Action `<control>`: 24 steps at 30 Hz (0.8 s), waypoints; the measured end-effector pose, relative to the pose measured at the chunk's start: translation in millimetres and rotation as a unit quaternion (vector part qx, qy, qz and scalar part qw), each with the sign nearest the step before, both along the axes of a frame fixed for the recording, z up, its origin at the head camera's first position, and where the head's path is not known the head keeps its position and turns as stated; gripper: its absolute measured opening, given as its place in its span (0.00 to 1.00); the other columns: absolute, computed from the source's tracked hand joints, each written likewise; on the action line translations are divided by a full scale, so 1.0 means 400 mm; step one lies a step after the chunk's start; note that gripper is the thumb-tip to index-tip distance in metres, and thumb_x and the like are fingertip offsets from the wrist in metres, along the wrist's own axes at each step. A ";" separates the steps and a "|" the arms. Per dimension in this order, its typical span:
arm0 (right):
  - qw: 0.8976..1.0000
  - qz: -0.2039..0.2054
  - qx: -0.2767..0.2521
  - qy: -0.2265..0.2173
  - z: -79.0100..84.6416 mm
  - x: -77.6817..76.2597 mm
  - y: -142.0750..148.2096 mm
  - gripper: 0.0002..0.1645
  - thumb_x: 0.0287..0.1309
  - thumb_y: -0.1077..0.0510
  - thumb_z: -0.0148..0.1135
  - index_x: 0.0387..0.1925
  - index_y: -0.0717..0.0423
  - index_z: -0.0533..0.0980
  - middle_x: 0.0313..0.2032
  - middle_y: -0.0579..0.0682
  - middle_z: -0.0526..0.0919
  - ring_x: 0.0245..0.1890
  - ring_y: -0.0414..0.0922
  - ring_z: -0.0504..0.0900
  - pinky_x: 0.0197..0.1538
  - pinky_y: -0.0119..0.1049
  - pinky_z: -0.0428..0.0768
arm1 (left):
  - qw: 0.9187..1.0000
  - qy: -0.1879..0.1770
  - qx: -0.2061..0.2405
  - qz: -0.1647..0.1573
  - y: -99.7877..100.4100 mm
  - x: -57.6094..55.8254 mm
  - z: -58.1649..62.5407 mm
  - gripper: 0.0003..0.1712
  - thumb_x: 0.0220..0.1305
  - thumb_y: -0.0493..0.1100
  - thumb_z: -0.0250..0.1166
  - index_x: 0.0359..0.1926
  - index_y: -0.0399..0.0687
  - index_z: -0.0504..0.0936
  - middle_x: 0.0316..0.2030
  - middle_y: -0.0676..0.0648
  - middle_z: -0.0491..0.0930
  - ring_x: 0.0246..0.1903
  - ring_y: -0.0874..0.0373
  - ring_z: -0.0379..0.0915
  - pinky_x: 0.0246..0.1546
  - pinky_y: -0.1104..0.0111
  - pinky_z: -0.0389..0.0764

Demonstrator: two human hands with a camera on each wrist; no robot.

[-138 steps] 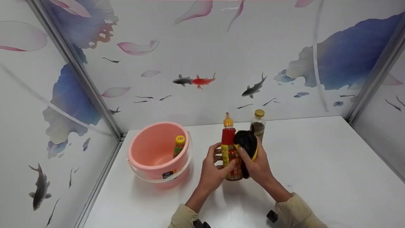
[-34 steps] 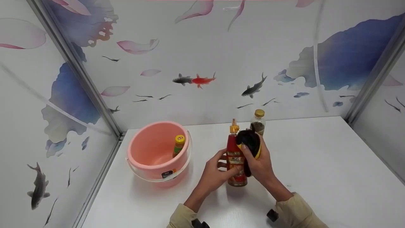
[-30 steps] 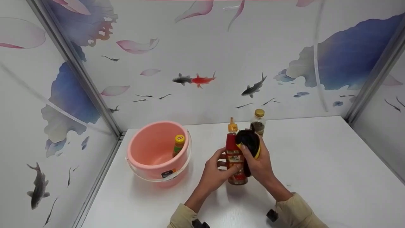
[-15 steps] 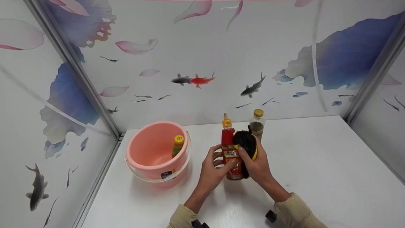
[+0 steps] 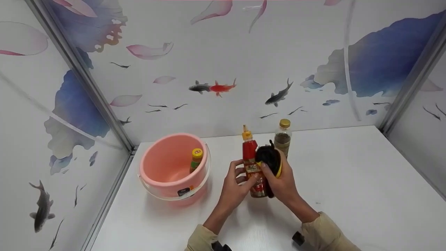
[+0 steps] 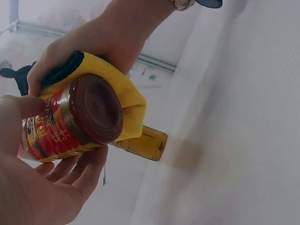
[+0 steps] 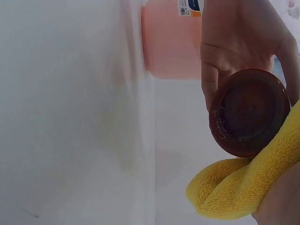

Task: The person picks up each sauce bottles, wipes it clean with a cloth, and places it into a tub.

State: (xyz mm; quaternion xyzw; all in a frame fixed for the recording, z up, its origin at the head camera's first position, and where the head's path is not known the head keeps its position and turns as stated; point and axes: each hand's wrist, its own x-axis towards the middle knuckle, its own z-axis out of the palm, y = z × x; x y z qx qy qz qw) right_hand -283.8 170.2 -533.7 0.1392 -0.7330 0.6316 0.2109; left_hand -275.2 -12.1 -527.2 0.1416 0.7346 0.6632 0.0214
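Observation:
My left hand (image 5: 231,186) grips a red sauce bottle (image 5: 249,151) with a yellow nozzle cap, lifted off the table and leaning slightly left. Its round base and red label face the camera in the left wrist view. In my right hand (image 5: 286,181) is a folded plush cloth (image 5: 270,157), black on one side and yellow on the other, pressed against the bottle's right side. The yellow side of the cloth (image 7: 229,190) touches the bottle near its base (image 7: 251,112) in the right wrist view. The cloth covers part of the label.
A pink bucket (image 5: 155,183) with a white handle stands on the left of the white table (image 5: 348,181). Inside it is a yellow-capped bottle (image 5: 197,158). Behind my right hand stands a clear bottle (image 5: 282,139) with a gold cap. Patterned walls border the table.
Since about a second ago the sauce bottle has moved up and left and tilts more to the left. Compared with the oldest frame, it has turned, showing a different label side. The cloth stays against it.

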 end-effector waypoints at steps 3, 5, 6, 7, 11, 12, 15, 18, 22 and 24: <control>1.000 -0.004 0.004 -0.001 0.002 0.000 0.000 0.33 0.74 0.58 0.69 0.75 0.48 0.69 0.66 0.45 0.81 0.62 0.46 0.83 0.64 0.32 0.82 | 1.000 0.006 -0.022 0.001 0.002 0.002 -0.004 0.39 0.72 0.58 0.73 0.75 0.61 0.64 0.66 0.49 0.83 0.58 0.54 0.85 0.65 0.51 0.85; 1.000 -0.005 0.007 0.000 0.003 0.001 0.001 0.33 0.74 0.57 0.69 0.75 0.48 0.69 0.66 0.46 0.81 0.62 0.46 0.83 0.64 0.32 0.83 | 0.999 0.012 -0.039 0.007 0.005 0.002 -0.006 0.40 0.71 0.59 0.73 0.75 0.61 0.64 0.67 0.49 0.82 0.59 0.55 0.84 0.66 0.52 0.84; 1.000 -0.005 0.008 0.000 0.003 0.000 0.001 0.33 0.74 0.57 0.68 0.75 0.48 0.69 0.66 0.46 0.81 0.62 0.46 0.83 0.64 0.32 0.83 | 0.999 0.016 -0.045 0.009 0.005 0.003 -0.007 0.40 0.70 0.60 0.74 0.75 0.61 0.64 0.67 0.49 0.81 0.60 0.55 0.84 0.66 0.52 0.84; 1.000 -0.005 0.009 0.001 0.004 0.000 0.001 0.33 0.75 0.57 0.68 0.76 0.49 0.68 0.67 0.46 0.81 0.62 0.46 0.83 0.64 0.32 0.83 | 0.999 0.019 -0.050 0.011 0.006 0.002 -0.008 0.41 0.69 0.60 0.74 0.75 0.61 0.65 0.68 0.49 0.80 0.60 0.55 0.83 0.66 0.52 0.84; 1.000 -0.006 0.006 0.003 0.007 -0.003 0.005 0.33 0.75 0.58 0.68 0.76 0.48 0.68 0.67 0.46 0.81 0.62 0.47 0.82 0.64 0.31 0.82 | 0.998 0.018 -0.054 0.004 0.007 0.003 -0.008 0.40 0.68 0.59 0.76 0.73 0.62 0.67 0.67 0.51 0.79 0.60 0.53 0.81 0.65 0.51 0.84; 1.000 -0.007 0.005 0.004 0.008 -0.004 0.006 0.33 0.75 0.58 0.67 0.76 0.48 0.68 0.67 0.46 0.81 0.62 0.46 0.82 0.64 0.31 0.82 | 0.998 0.018 -0.055 -0.001 0.006 0.003 -0.007 0.40 0.67 0.59 0.76 0.73 0.62 0.67 0.66 0.51 0.79 0.60 0.53 0.81 0.65 0.50 0.84; 1.000 -0.009 -0.002 0.008 0.012 -0.007 0.010 0.32 0.75 0.59 0.67 0.75 0.49 0.68 0.66 0.46 0.81 0.62 0.46 0.83 0.63 0.31 0.83 | 0.998 0.013 -0.061 -0.017 0.006 0.004 -0.007 0.39 0.66 0.58 0.77 0.72 0.64 0.69 0.64 0.53 0.81 0.59 0.53 0.81 0.65 0.50 0.84; 1.000 -0.002 -0.011 0.017 0.014 -0.009 0.015 0.31 0.76 0.60 0.66 0.75 0.51 0.68 0.65 0.48 0.81 0.61 0.46 0.83 0.62 0.31 0.84 | 0.997 0.008 -0.070 -0.028 0.005 0.006 -0.007 0.39 0.66 0.58 0.78 0.72 0.66 0.69 0.62 0.54 0.82 0.58 0.55 0.82 0.64 0.51 0.85; 0.999 0.012 -0.027 0.031 0.014 -0.009 0.018 0.31 0.75 0.63 0.65 0.74 0.54 0.67 0.64 0.49 0.81 0.61 0.47 0.84 0.62 0.32 0.85 | 0.996 0.004 -0.080 -0.036 0.004 0.008 -0.012 0.41 0.66 0.57 0.78 0.74 0.67 0.69 0.64 0.53 0.81 0.60 0.55 0.81 0.62 0.53 0.87; 0.999 0.013 -0.032 0.040 0.013 -0.008 0.019 0.31 0.75 0.64 0.65 0.74 0.55 0.67 0.63 0.50 0.81 0.60 0.47 0.84 0.61 0.32 0.86 | 0.996 0.005 -0.082 -0.036 0.003 0.010 -0.015 0.41 0.66 0.57 0.77 0.75 0.66 0.69 0.65 0.54 0.80 0.61 0.56 0.80 0.61 0.54 0.87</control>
